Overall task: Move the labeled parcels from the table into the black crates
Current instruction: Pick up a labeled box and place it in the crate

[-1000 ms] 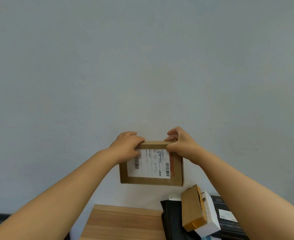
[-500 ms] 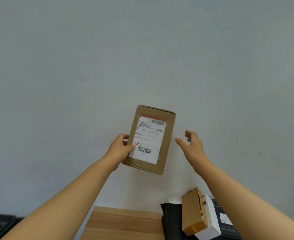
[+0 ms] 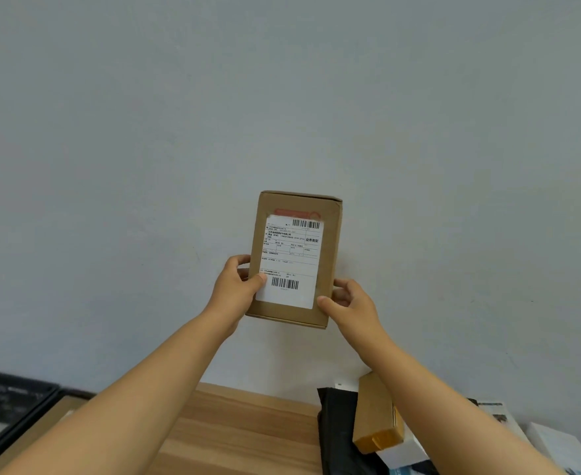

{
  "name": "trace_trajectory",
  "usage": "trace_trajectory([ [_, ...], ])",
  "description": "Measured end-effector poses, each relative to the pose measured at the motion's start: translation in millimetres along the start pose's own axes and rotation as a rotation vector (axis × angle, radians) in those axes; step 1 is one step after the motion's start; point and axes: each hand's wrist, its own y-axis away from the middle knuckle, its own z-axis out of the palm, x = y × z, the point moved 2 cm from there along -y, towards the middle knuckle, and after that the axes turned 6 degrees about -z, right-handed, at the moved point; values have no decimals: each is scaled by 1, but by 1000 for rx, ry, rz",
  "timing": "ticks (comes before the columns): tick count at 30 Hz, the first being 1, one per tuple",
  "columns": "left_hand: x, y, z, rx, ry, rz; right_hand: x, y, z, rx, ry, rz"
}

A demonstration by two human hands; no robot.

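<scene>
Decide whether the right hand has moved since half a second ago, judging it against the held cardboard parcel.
Yes. The right hand, which hung open and apart from the cardboard parcel, has come in leftward and now grips its lower right edge.

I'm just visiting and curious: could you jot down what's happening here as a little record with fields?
Held item: cardboard parcel, upright, raised before the wall
Label: white shipping label with barcodes, facing the camera
Left hand: left hand grips the parcel's left edge
Right hand: right hand grips its lower right corner
Table: wooden table, below
Waiting: small brown box on a black mailer bag
Destination: black crate, far left
</scene>
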Motion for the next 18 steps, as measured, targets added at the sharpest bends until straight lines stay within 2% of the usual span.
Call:
trace_trajectory([
  [9, -33, 33, -56, 97, -70, -82, 16, 18, 53, -149, -83, 60],
  [18, -63, 69, -178, 183, -82, -125, -6, 52, 164, -288, -90, 79],
])
